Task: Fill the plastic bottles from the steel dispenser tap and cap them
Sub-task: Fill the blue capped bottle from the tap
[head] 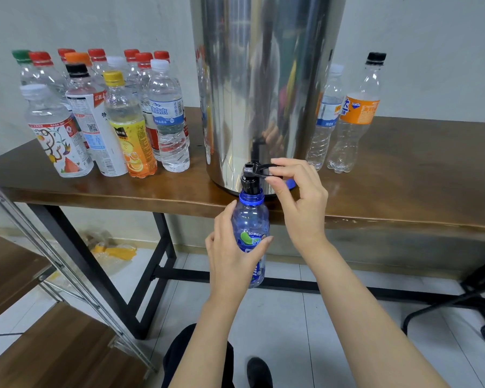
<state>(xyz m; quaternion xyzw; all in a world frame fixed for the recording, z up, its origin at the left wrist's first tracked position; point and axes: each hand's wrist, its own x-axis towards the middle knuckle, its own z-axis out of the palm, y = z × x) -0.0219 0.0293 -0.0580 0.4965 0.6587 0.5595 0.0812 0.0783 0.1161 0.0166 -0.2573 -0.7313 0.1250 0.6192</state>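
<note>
The wooden table [403,175] carries the steel dispenser [263,79] at its centre. A cluster of capped bottles [118,119] stands at ten o'clock from the tap [249,182], and a pair of bottles [347,121] at two o'clock. The blue bottle [249,219] hangs upright at six o'clock below the tap, its long axis running twelve to six and its open neck round the spout. The left hand [230,253] wraps its body from nine o'clock. The right hand [300,197], nearer the tap, pinches the black lever [263,170] from three o'clock. A blue cap [291,184] peeks out behind those fingers; whether it is held or lying on the table, I cannot tell.
</note>
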